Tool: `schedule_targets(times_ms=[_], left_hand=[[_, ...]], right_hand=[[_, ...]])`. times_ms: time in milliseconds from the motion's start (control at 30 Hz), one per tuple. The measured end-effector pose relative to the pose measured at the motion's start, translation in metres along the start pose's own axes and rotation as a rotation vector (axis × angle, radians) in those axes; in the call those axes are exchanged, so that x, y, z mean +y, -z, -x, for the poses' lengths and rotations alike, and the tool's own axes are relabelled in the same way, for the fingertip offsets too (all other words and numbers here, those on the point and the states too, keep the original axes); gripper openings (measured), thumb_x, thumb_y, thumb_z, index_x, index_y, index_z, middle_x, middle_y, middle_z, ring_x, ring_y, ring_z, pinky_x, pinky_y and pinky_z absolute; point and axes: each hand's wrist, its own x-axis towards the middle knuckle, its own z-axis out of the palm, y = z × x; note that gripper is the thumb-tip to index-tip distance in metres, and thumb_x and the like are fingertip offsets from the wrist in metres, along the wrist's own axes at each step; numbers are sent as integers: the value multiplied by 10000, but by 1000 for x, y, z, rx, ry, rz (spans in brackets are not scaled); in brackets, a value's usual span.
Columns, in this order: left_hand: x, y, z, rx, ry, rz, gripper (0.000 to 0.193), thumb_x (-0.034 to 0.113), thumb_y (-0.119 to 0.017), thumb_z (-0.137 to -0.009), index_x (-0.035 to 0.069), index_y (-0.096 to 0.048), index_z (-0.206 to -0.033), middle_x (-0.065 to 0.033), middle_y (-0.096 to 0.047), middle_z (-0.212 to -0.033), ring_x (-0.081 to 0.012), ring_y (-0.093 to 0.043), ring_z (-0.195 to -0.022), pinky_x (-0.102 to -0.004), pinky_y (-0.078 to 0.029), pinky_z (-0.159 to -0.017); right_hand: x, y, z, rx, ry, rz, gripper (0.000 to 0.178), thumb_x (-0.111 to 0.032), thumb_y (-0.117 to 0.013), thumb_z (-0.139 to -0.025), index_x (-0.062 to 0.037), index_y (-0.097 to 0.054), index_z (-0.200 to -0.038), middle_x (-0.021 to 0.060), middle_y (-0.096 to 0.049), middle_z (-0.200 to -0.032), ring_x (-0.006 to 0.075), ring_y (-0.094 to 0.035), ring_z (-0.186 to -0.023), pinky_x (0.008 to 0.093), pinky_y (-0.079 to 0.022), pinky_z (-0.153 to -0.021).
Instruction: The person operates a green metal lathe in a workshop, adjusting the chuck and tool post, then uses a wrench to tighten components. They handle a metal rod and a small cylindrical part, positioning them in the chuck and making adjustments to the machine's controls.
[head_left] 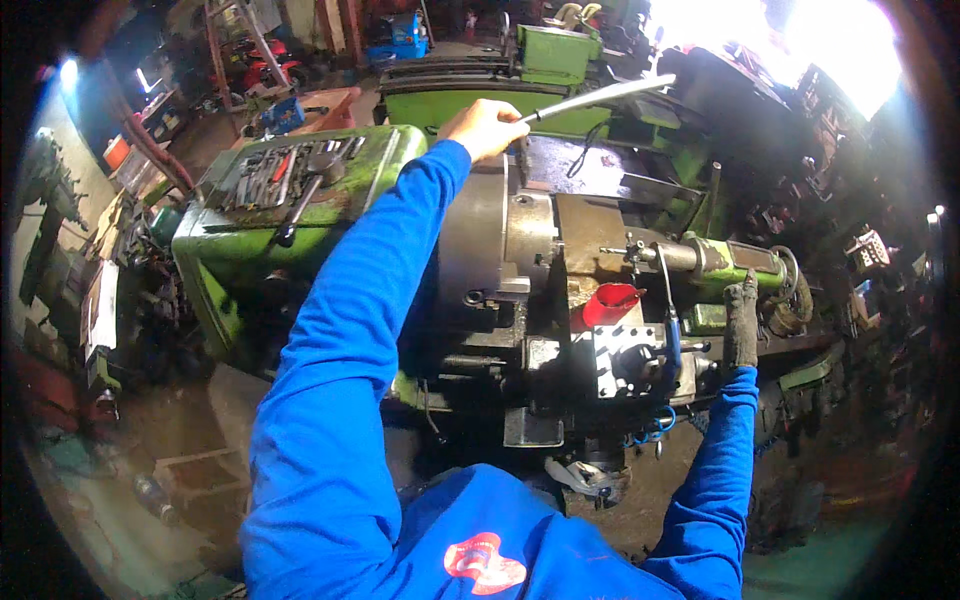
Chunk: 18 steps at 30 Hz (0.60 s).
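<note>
My left hand (487,130) is bare, stretched forward over the lathe's chuck end. It is closed around the dark end of a long silvery bar (608,94), which points up and to the right. Below that arm is the large round metal chuck (470,225), partly hidden by the sleeve. My right hand (741,325), in a dirty grey glove, reaches to the green tailstock (738,262); its fingers look stretched out against it. Left of this hand are a square tool post (612,362), a blue-handled air gun (674,345) and a red cup (611,305).
Several hand tools lie on the green headstock (385,150), among them a hammer-like tool (300,208). Behind the lathe stands another green machine (555,55). An orange-pink bin (325,108) is at the back left. A crumpled pale rag (582,478) hangs low near my body.
</note>
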Motion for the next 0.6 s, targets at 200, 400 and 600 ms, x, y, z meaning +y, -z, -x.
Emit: schedule_targets(times_ms=[200,400,600], left_hand=[[-14,52,151,-196,151,958,284,179,-709,-1024,123,-608,-1284,24,-573,-872,-87,-563,-708,-261,-426,-557],[-71,81,349,-151,378,1214,222,66,-683,-1026,145,-564,-1197,39,-552,-957,-36,-466,-620,-228,-376,-503],[-121,64,519,324,510,1129,272,-33,-675,-975,140,-479,-1050,-77,-499,-1267,-145,-558,-762,-312,-479,-647]], right_hand=[[30,-21,-2,-267,39,208,605,-373,-719,-1016,27,-601,-1454,195,-688,-1390,306,-652,-1260,373,-480,-1106],[76,-34,-5,-214,-146,493,523,-457,-708,-981,23,-732,-1186,243,-762,-1135,390,-723,-994,441,-534,-892],[143,-19,-37,-365,39,658,365,-65,-613,-998,-143,-698,-1344,169,-723,-1263,365,-729,-1058,432,-591,-893]])
